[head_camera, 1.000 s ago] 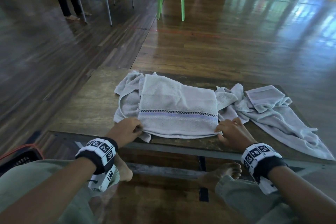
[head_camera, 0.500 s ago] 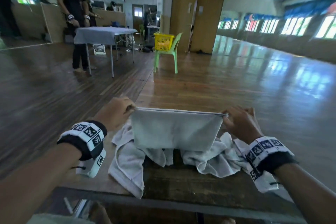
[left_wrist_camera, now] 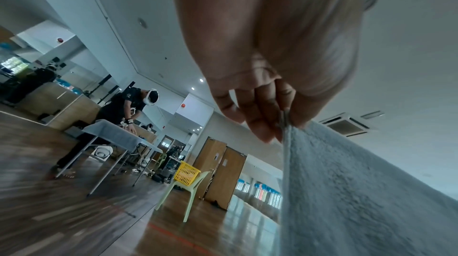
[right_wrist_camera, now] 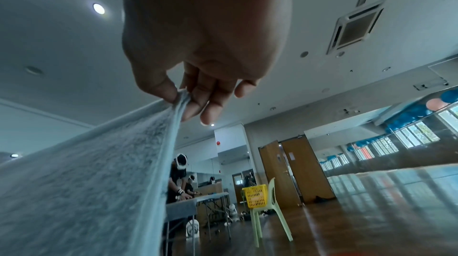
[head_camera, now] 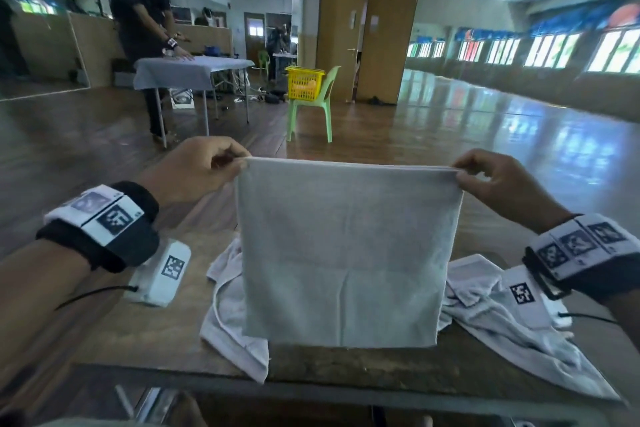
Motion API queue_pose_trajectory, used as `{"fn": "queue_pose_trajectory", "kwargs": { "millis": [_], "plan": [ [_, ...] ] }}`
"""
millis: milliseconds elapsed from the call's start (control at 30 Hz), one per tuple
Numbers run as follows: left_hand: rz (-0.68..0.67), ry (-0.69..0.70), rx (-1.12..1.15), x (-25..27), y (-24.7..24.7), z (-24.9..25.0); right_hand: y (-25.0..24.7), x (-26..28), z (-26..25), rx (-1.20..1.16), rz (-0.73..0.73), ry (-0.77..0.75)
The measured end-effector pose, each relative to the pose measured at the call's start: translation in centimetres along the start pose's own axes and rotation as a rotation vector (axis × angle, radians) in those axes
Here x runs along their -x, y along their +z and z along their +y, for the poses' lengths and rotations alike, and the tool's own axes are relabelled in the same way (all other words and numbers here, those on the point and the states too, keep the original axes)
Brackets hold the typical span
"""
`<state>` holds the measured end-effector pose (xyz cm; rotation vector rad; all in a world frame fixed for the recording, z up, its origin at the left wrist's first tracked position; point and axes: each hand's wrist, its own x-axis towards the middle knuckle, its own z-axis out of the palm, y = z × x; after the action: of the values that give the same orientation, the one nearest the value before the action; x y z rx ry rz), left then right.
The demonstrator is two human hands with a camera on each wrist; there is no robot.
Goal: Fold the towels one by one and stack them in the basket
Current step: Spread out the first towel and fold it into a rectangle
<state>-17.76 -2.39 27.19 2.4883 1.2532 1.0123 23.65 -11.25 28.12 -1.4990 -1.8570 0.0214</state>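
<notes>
A pale grey folded towel [head_camera: 346, 253] hangs flat in the air above the wooden table [head_camera: 166, 329], stretched between both hands. My left hand [head_camera: 239, 163] pinches its top left corner, seen close in the left wrist view [left_wrist_camera: 285, 121]. My right hand [head_camera: 459, 173] pinches the top right corner, thumb against fingers [right_wrist_camera: 182, 95]. Behind the hanging towel, more crumpled grey towels lie on the table, one at the left [head_camera: 228, 319] and one at the right [head_camera: 502, 322]. A yellow basket [head_camera: 304, 83] sits on a green chair [head_camera: 315, 114] far across the floor.
Another person [head_camera: 145, 10] bends over a cloth-covered table [head_camera: 190, 71] at the back left. Brown double doors [head_camera: 367, 42] stand behind the chair. Shiny wooden floor stretches between my table and the chair. The table's front edge [head_camera: 311, 392] lies close to my body.
Both hands have lifted the folded towel off the table and raised it higher, so it now hangs full length. My head has tilted up toward the room.
</notes>
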Motion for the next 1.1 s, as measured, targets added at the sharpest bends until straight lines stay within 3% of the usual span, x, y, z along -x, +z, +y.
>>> {"fn": "queue_pose_trajectory", "kwargs": {
  "millis": [233, 300, 400, 533, 633, 833, 933, 1100],
  "plan": [
    [-0.334, -0.141, -0.152, 1.5, 7.5, -4.4, 7.2, 2.1, 7.7, 0.135, -0.357, 0.192],
    [-0.374, -0.162, -0.17, 1.7, 9.4, -5.6, 9.1, 2.3, 9.1, 0.135, -0.371, 0.224],
    [-0.326, -0.136, -0.214, 1.6, 11.4, -6.7, 11.1, 2.4, 10.4, 0.117, -0.273, 0.25],
    [-0.188, -0.087, -0.203, 2.3, 13.2, -7.3, 12.8, 3.6, 11.2, 0.143, -0.157, 0.172],
    [-0.133, -0.011, -0.21, 4.7, 14.1, -6.7, 14.1, 6.5, 11.5, 0.228, -0.101, -0.025],
    [-0.455, 0.13, -0.239, 13.0, 18.1, -7.2, 16.4, 13.3, 13.1, 0.399, -0.332, -0.3],
    [-0.51, 0.208, -0.286, 16.9, 20.6, -7.1, 17.8, 15.9, 14.2, 0.461, -0.43, -0.266],
    [-0.435, 0.212, -0.328, 20.0, 22.4, -8.0, 19.2, 18.0, 14.4, 0.384, -0.535, -0.192]
  ]
}}
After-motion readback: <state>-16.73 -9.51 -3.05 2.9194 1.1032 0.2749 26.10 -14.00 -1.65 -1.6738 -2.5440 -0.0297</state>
